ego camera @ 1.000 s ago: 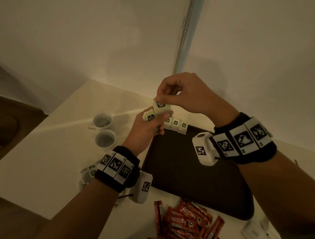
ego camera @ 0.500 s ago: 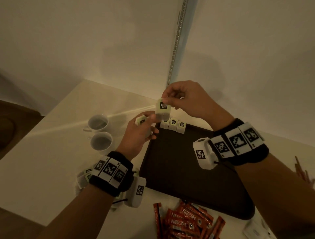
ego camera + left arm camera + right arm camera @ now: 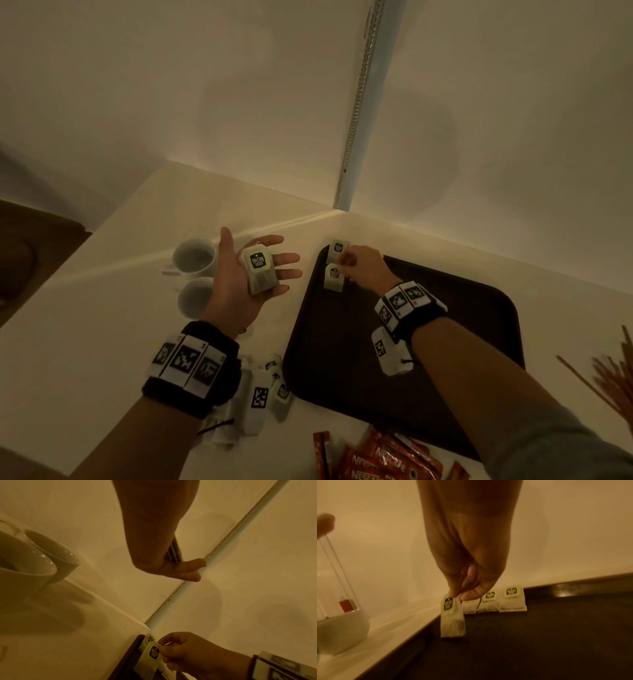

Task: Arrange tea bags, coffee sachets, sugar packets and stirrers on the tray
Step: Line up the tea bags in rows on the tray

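My left hand (image 3: 236,260) is held palm up and open, left of the tray, with a small stack of green-tagged tea bags (image 3: 260,270) lying on it. In the left wrist view only the edges of that stack (image 3: 174,551) show above the palm. My right hand (image 3: 344,270) is down at the far left corner of the dark brown tray (image 3: 445,342). It pinches one tea bag (image 3: 452,616) by its top, with the bag's lower end on the tray floor. Behind it, three tea bags (image 3: 511,599) stand in a row against the tray's far rim.
Two white cups (image 3: 195,257) stand left of my left hand. Loose tea bags (image 3: 281,390) lie on the table under my left wrist. Red coffee sachets (image 3: 376,459) are piled in front of the tray, and wooden stirrers (image 3: 613,380) lie to its right. A wall corner stands close behind.
My right hand took one tea bag from the left hand's stack and lowered it to the tray's far left corner. My left hand moved left and opened palm up.
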Tool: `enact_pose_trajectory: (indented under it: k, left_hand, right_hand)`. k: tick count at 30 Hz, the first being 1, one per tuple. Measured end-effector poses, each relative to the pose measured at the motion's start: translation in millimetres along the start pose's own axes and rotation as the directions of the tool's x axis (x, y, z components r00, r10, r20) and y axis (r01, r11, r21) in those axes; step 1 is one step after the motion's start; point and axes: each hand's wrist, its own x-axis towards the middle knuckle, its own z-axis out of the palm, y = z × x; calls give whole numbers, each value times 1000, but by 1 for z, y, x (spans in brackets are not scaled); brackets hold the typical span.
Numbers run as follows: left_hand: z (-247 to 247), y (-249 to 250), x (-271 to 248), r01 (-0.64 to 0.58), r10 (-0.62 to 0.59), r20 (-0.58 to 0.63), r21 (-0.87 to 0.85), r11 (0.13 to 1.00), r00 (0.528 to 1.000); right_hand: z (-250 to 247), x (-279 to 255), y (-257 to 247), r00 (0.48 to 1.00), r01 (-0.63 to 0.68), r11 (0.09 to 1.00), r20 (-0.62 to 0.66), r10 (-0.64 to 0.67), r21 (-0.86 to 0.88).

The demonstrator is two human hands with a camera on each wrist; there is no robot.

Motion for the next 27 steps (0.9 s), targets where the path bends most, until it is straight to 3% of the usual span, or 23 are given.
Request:
enact_pose_trajectory:
  k: [5,14,17,19,21,23,27]
  left_hand:
    - [-5,0,7,8,-7,-28,13,1000,1000]
    - [-2,2,17,32,-31,-17,75,997,999]
    - [2,2,19,62,-62,4,96,993,998]
    - [8,2,19,77,-79,7,132,988,997]
    - [15,2,18,91,-93,3,174,980,996]
    - [25,2,15,91,-95,8,190,978,995]
    - [37,6,10,77,-99,94,212,974,991]
  right_hand:
    - [11,24,8,979,-60,996,-190,71,65]
    - [12,40,7,956,-76,991,-274,105,113]
    - [-3,22,-31,940,157,951,-335,-61,268]
    - [-20,-3,-68,927,354,867,-251,-277,350]
    - [-33,-26,-95,869,494,811,-138,-476,315]
    - [-41,-37,-108,822,559,789,-53,-566,255]
    - [-55,-40,-115,848,510,827,19,-529,236]
